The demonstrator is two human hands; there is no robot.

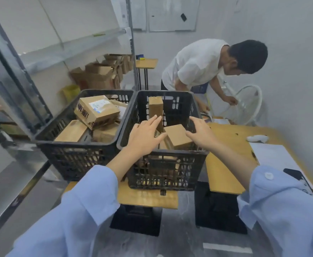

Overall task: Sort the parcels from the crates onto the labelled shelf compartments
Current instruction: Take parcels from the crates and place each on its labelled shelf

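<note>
Over the right crate (163,175), the left hand (144,138) and right hand (200,132) hover spread and empty. The left hand's fingers are close to an upright parcel (155,106) by the far wall, and the right hand is above a tilted square parcel (178,136). A sideways brush could topple the upright parcel. The crate seems to jut past the right edge of the surface (148,197), so a hard tug might shift it. Its tall walls allow only a straight lift out. The heaped left crate (74,158) presses against it, the shelf (74,47) stands at left, and another person (198,65) bends behind.
</note>
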